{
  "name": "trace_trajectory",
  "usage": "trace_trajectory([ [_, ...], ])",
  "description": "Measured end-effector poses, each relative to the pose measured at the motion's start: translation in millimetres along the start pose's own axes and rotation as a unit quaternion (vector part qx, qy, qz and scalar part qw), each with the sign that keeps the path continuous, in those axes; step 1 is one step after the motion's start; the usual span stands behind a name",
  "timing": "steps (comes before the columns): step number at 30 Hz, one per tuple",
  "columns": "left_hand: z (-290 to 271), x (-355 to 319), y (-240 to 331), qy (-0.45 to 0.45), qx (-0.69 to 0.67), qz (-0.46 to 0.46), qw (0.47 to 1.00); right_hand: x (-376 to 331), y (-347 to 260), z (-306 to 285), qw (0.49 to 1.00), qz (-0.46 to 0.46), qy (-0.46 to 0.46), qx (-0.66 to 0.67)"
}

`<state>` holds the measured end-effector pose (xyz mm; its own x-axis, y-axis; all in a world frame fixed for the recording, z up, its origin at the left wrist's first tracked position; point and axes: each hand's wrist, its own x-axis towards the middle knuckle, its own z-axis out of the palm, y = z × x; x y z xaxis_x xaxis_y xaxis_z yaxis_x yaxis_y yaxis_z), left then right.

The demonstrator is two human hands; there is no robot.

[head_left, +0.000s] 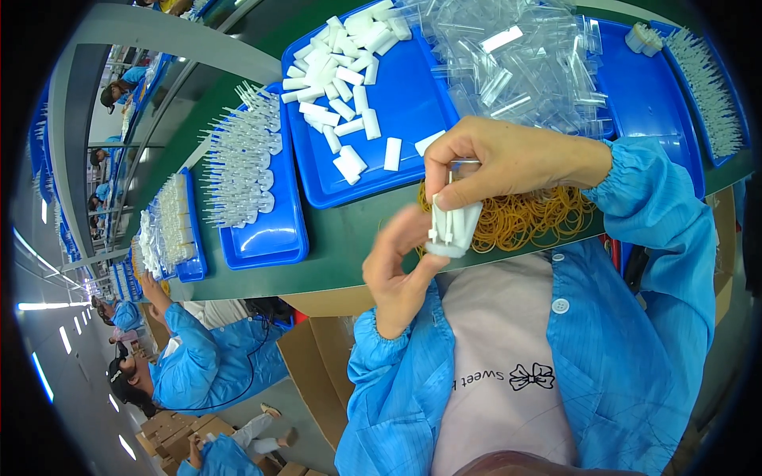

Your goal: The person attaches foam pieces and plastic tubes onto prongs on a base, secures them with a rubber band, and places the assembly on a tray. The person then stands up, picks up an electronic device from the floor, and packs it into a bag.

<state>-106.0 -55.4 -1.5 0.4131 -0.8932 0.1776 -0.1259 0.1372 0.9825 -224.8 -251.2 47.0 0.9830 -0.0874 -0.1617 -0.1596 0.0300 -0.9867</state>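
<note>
My right hand (508, 163) is closed in a pinch on the upper end of a small bundle of white plastic parts (451, 226) in front of my chest. Slim white stems show on the bundle's near side, and a rounded, paler piece forms its lower end. My left hand (401, 270) is at the bundle's left, thumb by its lower end. The left fingers are smeared by motion, so their grip is unclear. Beneath and behind my right hand lies a heap of tan rubber bands (524, 218) on the green table.
A blue tray (333, 186) of white blocks (349, 119) stands ahead. Clear plastic pieces (516, 71) are piled beside it. White stemmed parts fill a left tray (270, 246) and a far-right tray (706, 87). A co-worker in blue (214, 357) sits at left, near an open cardboard box (317, 365).
</note>
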Motion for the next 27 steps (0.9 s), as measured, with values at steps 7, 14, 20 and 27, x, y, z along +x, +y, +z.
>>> trace_trajectory([
  [7, -2, 0, -1, 0.055, -0.067, 0.000, 0.996, 8, -4, -9, 0.995, -0.075, 0.015, -0.065],
  [14, -6, -3, -5, 0.072, -0.094, 0.003, 0.993, 5, -13, -1, 0.996, 0.073, 0.012, 0.047],
  [20, -6, -2, -6, 0.054, -0.061, 0.026, 0.996, 5, 1, 10, 1.000, -0.026, 0.015, 0.005],
  [27, -15, -2, -17, 0.103, -0.106, 0.009, 0.989, 35, -4, -14, 0.894, -0.174, 0.182, -0.371],
])
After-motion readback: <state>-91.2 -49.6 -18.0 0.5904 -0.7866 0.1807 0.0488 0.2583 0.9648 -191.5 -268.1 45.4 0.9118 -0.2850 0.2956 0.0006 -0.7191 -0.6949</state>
